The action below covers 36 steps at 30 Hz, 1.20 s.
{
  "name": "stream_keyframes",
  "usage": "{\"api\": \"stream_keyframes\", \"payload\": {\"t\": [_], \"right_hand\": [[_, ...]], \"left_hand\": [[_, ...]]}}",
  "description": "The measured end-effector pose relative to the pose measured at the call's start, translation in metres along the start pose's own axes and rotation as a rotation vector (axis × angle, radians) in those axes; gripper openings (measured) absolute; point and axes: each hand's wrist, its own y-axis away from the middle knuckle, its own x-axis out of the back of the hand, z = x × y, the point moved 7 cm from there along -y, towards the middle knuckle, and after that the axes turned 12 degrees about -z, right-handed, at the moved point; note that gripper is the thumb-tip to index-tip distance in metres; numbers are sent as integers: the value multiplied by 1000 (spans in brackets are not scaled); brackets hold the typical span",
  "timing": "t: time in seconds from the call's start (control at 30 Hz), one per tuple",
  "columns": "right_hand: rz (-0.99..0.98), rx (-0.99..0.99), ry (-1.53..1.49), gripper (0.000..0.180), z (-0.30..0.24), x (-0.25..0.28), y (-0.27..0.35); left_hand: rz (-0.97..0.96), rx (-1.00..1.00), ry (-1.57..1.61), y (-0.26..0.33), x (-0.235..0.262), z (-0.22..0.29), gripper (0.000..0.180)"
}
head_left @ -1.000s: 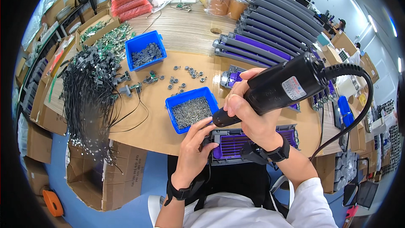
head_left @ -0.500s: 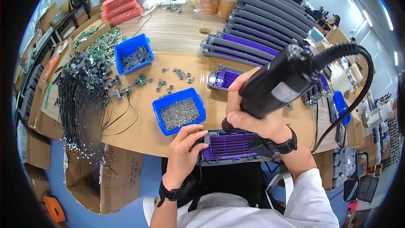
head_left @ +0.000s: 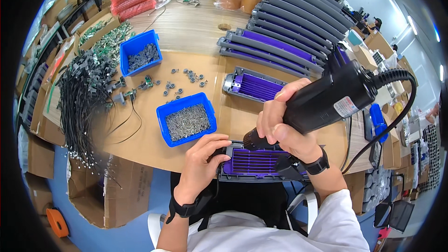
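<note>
My right hand [head_left: 291, 123] grips a black electric screwdriver [head_left: 329, 102] whose cable loops off to the right. The driver is tilted, its nose over the far edge of a grey plastic housing [head_left: 256, 162] with purple slats. Whether the bit touches a screw is hidden. With thumb and fingers, my left hand [head_left: 200, 163] holds the housing's left end at the table's near edge. Just beyond that hand stands a blue bin [head_left: 163, 133] of small screws. A second purple-slatted housing [head_left: 259, 85] lies farther back.
Another blue bin [head_left: 123, 58] holds small grey parts, with several more loose [head_left: 189, 74] on the cardboard. Bundled black cables [head_left: 79, 107] hang over the left side. Grey-purple housings [head_left: 298, 14] are lined up at the back right. An open carton [head_left: 126, 191] stands below the table.
The screwdriver's body has tipped lower toward the right, its nose still over the housing's far edge. My left hand keeps its hold. The whole view has shifted slightly.
</note>
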Motion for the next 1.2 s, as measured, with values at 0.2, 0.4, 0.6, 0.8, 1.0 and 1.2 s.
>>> {"api": "stream_keyframes", "payload": {"t": [0.2, 0.4, 0.6, 0.8, 1.0, 1.2], "right_hand": [[60, -57, 113, 41, 5, 5, 8], [50, -21, 128, 38, 3, 2, 7], [-12, -23, 137, 37, 3, -6, 4], [-15, -55, 136, 37, 9, -14, 6], [-160, -166, 166, 27, 11, -25, 3], [-232, -128, 289, 32, 16, -24, -6]], "left_hand": [[26, 87, 93, 3, -4, -8, 36], [45, 82, 69, 2, -4, -10, 35], [48, 88, 99, 2, -5, -12, 34], [43, 53, 85, 2, -5, -11, 34], [52, 64, 117, 4, -5, -12, 34], [46, 43, 68, 5, -5, -11, 35]]}}
